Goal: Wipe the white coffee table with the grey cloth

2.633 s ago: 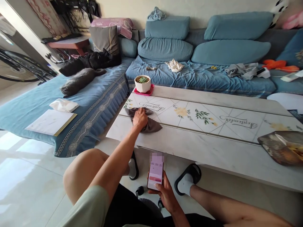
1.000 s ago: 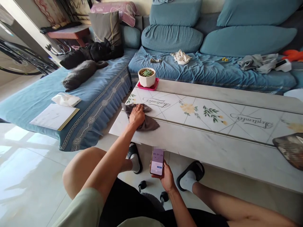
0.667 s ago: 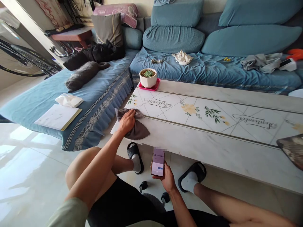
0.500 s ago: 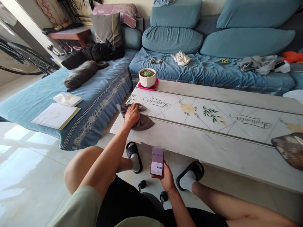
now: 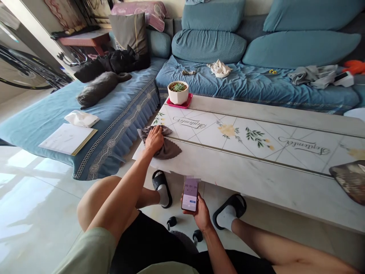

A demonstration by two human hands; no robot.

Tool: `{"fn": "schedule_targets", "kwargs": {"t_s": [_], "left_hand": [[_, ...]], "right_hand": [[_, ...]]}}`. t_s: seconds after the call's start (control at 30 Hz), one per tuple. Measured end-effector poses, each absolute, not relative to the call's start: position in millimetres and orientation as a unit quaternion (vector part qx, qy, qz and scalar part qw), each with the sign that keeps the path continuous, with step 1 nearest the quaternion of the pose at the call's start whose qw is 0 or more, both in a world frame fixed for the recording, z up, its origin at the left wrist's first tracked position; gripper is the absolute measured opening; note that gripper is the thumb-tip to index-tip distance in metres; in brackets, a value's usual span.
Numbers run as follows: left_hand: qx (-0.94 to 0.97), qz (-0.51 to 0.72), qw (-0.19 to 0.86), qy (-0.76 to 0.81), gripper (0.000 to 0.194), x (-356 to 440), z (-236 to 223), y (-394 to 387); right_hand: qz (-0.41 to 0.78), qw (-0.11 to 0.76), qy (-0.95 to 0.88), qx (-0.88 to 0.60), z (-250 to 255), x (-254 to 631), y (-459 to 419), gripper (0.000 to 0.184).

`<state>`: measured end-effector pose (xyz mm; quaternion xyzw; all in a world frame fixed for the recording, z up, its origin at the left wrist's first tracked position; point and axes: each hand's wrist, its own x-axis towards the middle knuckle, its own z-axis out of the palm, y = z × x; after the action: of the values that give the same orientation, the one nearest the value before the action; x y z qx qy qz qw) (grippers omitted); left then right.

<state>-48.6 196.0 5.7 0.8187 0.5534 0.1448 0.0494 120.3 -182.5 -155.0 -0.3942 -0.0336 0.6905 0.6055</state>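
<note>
- A dark cloth is bunched at the left end of the counter.
- It is covered by the left hand; whether it is gripped cannot be told.
- A phone is grasped in the right hand.
- A potted plant is set on a pink tray behind the cloth.

Cloth: dark grey-brown, serrated edge; bunched at its 10 o'clock side, flatter flap pointing to 4 o'clock. Lies on the marble-patterned tabletop, at its 8 o'clock corner. Phone: upright in portrait, top toward 12 o'clock, lit screen reading 00:01:26; cloth at its 11 o'clock.
</note>
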Motion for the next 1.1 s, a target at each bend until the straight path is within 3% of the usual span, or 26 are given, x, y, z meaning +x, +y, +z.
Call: {"fn": "schedule_targets", "kwargs": {"t_s": [0.13,0.27,0.43,0.57,0.73,0.9,1.0,1.1], "left_hand": [[0.861,0.135,0.064,0.487,0.061,-8,5,171],[0.901,0.132,0.078,0.406,0.061,-34,-4,139],[0.849,0.154,0.065,0.501,0.06,-77,-1,174],[0.81,0.162,0.068,0.559,0.061,-28,8,201],[0.889,0.146,0.096,0.424,0.06,35,8,152],[0.912,0.132,0.105,0.373,0.059,-30,3,119],[0.875,0.146,0.087,0.453,0.061,-78,7,149],[0.817,0.156,0.066,0.551,0.061,-77,11,185]], "right_hand": [[0.691,0.604,-0.038,-0.395,-152,118,-182,0.073],[0.697,0.6,-0.037,-0.39,-152,117,-180,0.072],[0.694,0.603,-0.034,-0.392,-152,117,-181,0.073],[0.692,0.602,-0.041,-0.396,-150,118,-182,0.073],[0.693,0.604,-0.053,-0.39,-146,118,-182,0.074],[0.69,0.606,-0.031,-0.394,-145,117,-178,0.072],[0.694,0.604,-0.027,-0.391,-144,116,-177,0.072],[0.697,0.602,-0.029,-0.388,-141,116,-178,0.071]]}}
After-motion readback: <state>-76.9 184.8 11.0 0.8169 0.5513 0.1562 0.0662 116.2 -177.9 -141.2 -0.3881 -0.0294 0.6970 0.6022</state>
